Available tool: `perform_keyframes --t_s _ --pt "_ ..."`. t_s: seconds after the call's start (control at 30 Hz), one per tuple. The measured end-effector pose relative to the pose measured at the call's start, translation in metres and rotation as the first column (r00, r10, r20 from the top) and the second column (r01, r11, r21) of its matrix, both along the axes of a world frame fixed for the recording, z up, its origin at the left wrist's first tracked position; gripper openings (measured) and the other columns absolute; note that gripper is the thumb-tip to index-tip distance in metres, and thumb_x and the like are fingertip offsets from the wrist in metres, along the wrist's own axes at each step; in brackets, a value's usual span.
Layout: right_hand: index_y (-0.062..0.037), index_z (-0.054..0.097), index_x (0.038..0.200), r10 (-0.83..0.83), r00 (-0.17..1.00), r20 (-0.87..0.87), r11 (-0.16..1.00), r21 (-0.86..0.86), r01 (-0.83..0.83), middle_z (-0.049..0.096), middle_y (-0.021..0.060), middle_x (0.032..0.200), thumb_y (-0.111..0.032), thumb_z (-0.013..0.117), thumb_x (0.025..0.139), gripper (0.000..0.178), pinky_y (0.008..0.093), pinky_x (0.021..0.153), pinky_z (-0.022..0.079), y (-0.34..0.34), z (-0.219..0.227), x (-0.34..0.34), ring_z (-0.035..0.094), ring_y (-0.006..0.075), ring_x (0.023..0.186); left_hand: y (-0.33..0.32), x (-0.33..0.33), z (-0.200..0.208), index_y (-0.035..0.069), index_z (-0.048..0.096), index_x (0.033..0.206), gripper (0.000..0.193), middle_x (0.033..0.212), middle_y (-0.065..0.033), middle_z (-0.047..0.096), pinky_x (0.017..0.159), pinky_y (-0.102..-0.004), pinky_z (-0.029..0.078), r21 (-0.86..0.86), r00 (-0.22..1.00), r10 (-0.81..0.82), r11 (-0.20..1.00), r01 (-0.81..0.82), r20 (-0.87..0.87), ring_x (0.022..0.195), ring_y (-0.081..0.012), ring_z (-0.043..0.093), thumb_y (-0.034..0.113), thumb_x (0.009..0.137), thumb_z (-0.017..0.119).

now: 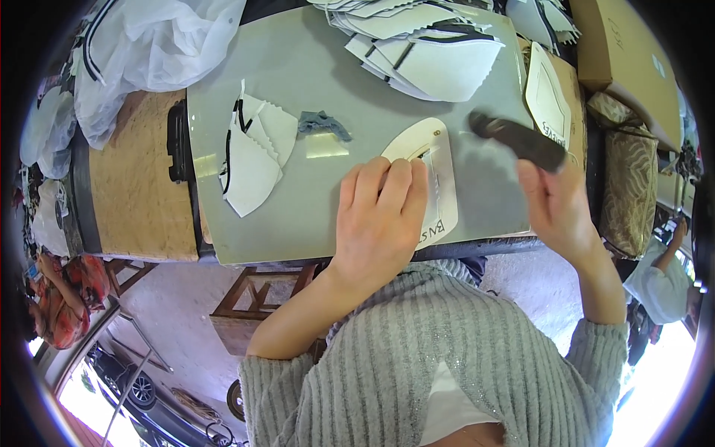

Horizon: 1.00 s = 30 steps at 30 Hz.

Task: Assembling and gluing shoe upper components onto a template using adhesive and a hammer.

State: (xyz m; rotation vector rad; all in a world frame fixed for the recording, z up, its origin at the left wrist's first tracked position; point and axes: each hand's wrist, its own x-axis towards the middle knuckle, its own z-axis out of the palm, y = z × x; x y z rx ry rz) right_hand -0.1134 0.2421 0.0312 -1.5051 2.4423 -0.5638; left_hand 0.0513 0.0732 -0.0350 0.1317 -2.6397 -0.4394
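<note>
Across the grey counter (298, 223), the white template (446, 173) lies beneath the left grip (381, 212), whose closure cannot be told, while the blurred dark tool (521, 141) clamped in the right grip (560, 205) could scuff that template if it slipped loose.

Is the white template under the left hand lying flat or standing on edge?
Flat: the white template lies broad face up on the grey board, the left hand over part of it.
</note>
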Motion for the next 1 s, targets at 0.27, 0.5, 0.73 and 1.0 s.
perform_keyframes --t_s 0.27,0.5,0.73,1.0 --pt "-0.0032 0.052 0.092 0.147 0.987 -0.063 0.945 0.305 -0.122 0.06 0.0121 0.074 -0.028 0.056 0.095 0.025 0.0425 0.054 0.048 -0.035 0.012 0.013 0.062 0.0326 0.063 0.001 -0.002 -0.002 -0.001 0.067 0.104 0.033 0.101 -0.0065 0.058 0.082 -0.0371 0.044 0.032 1.0 -0.003 0.999 0.004 -0.022 0.094 -0.0247 0.057 0.001 0.071 0.067" --pt "-0.0043 0.053 0.092 0.216 0.965 -0.148 0.943 0.289 -0.166 0.059 0.0081 0.075 -0.031 0.056 0.095 0.027 0.0403 0.053 0.05 -0.04 0.011 0.011 0.064 0.03 0.063 -0.001 -0.001 -0.002 0.0 0.065 0.098 0.03 0.101 -0.0068 0.059 0.082 -0.0377 0.044 0.042 1.0 -0.003 0.999 0.003 -0.013 0.095 -0.0252 0.057 0.001 0.069 0.067" --pt "-0.0034 0.053 0.09 0.24 0.965 -0.107 0.93 0.311 -0.197 0.059 0.0079 0.075 -0.032 0.057 0.094 0.029 0.0395 0.052 0.049 -0.044 0.015 0.008 0.064 0.0296 0.061 -0.001 -0.002 -0.002 0.0 0.064 0.095 0.023 0.102 -0.0073 0.059 0.081 -0.038 0.043 0.027 1.0 -0.001 1.0 0.001 -0.027 0.093 -0.0259 0.058 0.001 0.072 0.068" --pt "-0.0079 0.053 0.095 0.223 0.965 -0.138 0.935 0.312 -0.171 0.06 0.0059 0.078 -0.026 0.064 0.088 0.022 0.0395 0.05 0.048 -0.042 0.007 0.006 0.062 0.0281 0.061 -0.004 0.003 -0.006 0.0 0.065 0.1 0.027 0.098 -0.008 0.058 0.081 -0.0386 0.044 0.136 0.998 0.031 0.99 -0.024 -0.049 0.091 -0.0262 0.057 0.006 0.074 0.066"
